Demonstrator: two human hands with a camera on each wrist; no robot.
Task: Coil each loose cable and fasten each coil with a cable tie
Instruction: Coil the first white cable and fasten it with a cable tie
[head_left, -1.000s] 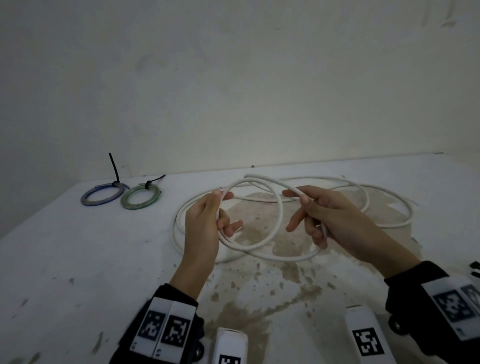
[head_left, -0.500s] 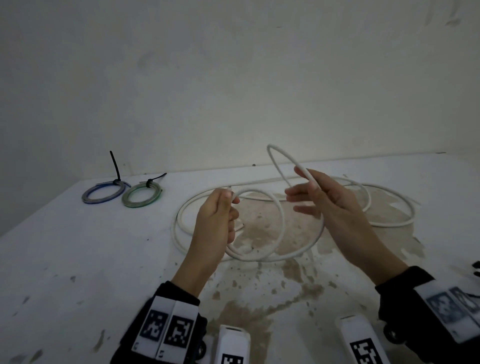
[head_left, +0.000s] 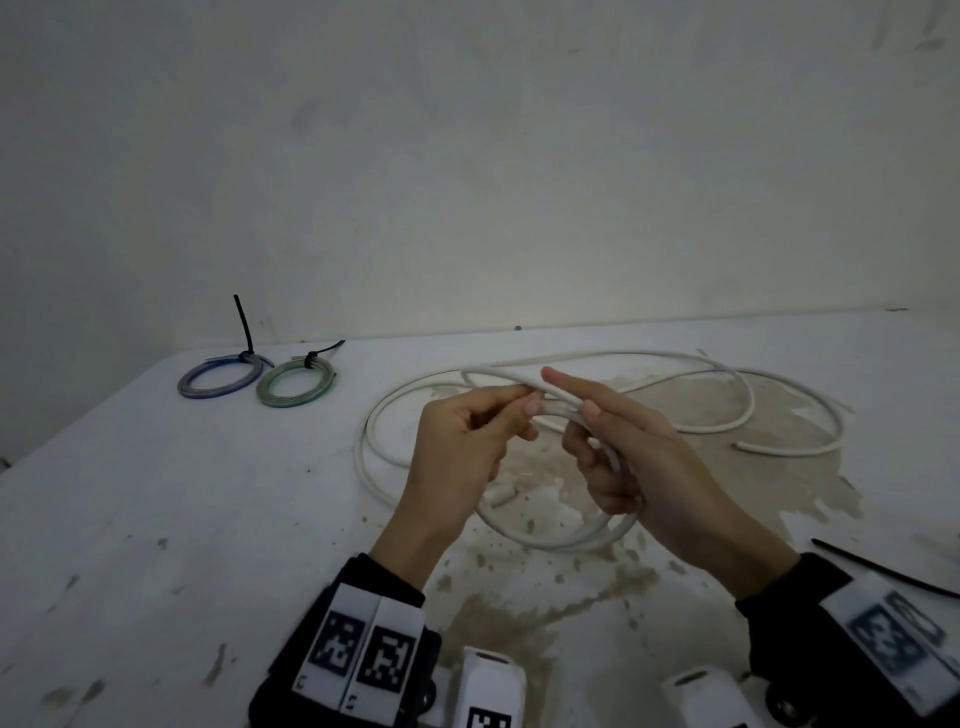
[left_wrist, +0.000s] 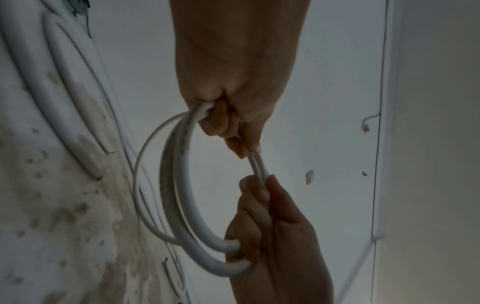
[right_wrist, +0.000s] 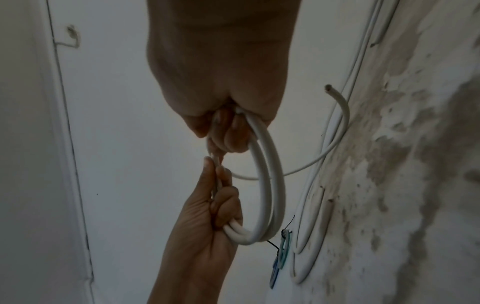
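New loop now laid onto coil (head_left: 566, 540); left hand (head_left: 462, 447) and right hand (head_left: 639, 457) both grip it, more white cable (head_left: 779, 415) left.

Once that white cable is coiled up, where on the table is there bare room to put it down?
The near-left table is bare, bordered by the blue coil and green coil behind and the white cable to the right. Centre and right are crowded with cable loops; a black cable tie lies near-right.

Smooth matt white plastic-sheathed cable (head_left: 613, 358), on it a rough, stained, flaking painted table (head_left: 156, 519), beside the cable glossy blue coil (head_left: 218, 375), green coil (head_left: 296, 383)
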